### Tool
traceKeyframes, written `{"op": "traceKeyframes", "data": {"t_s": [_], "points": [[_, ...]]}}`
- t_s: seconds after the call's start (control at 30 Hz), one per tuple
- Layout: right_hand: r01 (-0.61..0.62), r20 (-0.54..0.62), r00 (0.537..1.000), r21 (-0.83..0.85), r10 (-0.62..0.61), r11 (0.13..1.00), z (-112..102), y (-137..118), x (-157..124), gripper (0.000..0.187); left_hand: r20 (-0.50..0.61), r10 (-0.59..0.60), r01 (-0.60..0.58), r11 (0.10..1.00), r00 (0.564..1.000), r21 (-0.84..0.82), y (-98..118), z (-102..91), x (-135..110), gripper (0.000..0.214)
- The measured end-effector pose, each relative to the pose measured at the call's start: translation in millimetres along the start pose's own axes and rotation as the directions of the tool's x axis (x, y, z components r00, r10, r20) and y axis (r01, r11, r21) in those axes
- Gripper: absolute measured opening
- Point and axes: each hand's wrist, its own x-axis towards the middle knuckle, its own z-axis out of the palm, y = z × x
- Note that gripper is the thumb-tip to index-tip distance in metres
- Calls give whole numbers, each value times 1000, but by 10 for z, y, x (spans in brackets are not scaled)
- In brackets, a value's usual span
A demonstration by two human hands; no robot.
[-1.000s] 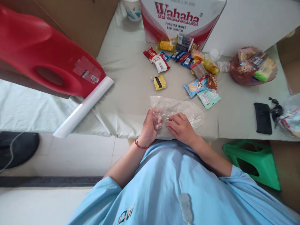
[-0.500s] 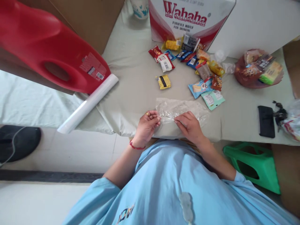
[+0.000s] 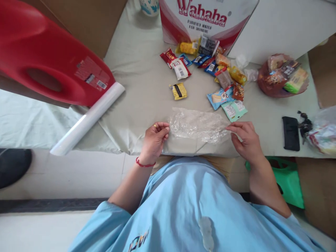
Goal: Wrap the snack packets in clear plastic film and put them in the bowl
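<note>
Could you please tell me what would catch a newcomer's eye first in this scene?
Both hands stretch a crinkled clear plastic bag at the near edge of the table, left hand pinching one end, right hand the other. A big red jug lies at far left, and bright snack packets scatter before the Wahaha box.

Left hand: knuckles up, thumb and forefinger pinched together; left forearm bare, angled in from the lower left. Right hand: well apart from the left, fingertips pinched likewise; right forearm bare, elbow turned outward.
</note>
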Motion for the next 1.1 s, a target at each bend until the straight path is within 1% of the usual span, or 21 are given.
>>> {"op": "traceKeyframes", "data": {"t_s": [0.1,0.17,0.23,0.3,0.4,0.47,0.53,0.57,0.6,0.63,0.67,0.7,0.73,0.8,0.83,0.87,0.9,0.93,0.97,1.03,1.1], "points": [[60,200,978,-15,-56,998,14,116,-133,46,4,0,0,1000,1000,-2,-2,0,32,29],[94,251,964,-25,-85,995,102,143,-170,40,3,-6,6,1000,1000,-6,2,-5,57,29],[111,220,970,-38,-100,993,194,145,-164,24,-3,-10,10,1000,1000,-16,13,-8,74,31],[113,174,979,-8,-110,994,255,128,-132,15,-26,6,-7,999,1000,-37,23,-2,65,35],[63,154,985,131,-83,989,276,43,-72,14,-115,87,-94,994,990,-53,5,20,-33,39],[-17,142,990,223,-15,975,267,-59,-35,15,-178,143,-156,986,974,-62,-45,32,-153,35],[-95,128,990,291,59,952,264,-183,5,16,-178,179,-194,978,968,-75,-117,39,-290,32],[-124,122,989,315,90,941,268,-246,27,15,-140,196,-206,976,971,-65,-153,41,-353,35],[-145,118,987,333,111,932,277,-305,51,15,-76,215,-218,975,974,-32,-185,46,-408,39],[-158,119,985,352,124,923,289,-358,77,15,7,232,-232,973,973,19,-208,57,-451,40],[-170,125,983,370,132,913,304,-404,103,15,98,244,-252,965,965,78,-223,74,-481,36],[-181,135,981,389,139,903,322,-441,129,15,185,252,-279,950,950,137,-227,100,-496,26],[-192,145,979,409,144,892,341,-470,152,16,263,256,-310,932,930,189,-223,135,-499,25],[-219,162,973,450,162,866,383,-509,189,16,396,267,-385,887,879,256,-200,224,-472,50],[-239,169,969,473,179,848,404,-521,202,17,451,277,-427,861,849,275,-187,273,-448,52],[-266,179,963,499,203,825,424,-531,211,17,487,291,-466,836,824,289,-177,319,-421,44],[-303,193,953,531,236,792,444,-540,217,19,500,305,-492,817,811,300,-172,358,-395,30],[-350,212,937,566,278,746,463,-548,221,21,492,317,-503,808,811,307,-174,386,-372,16],[-402,235,915,606,328,687,481,-554,224,24,465,326,-496,812,823,307,-182,400,-353,6],[-492,274,857,685,437,536,517,-560,228,30,391,312,-436,854,866,284,-213,380,-335,13],[-532,289,796,754,532,386,551,-555,229,35,331,259,-345,908,907,236,-248,302,-340,20]]}}
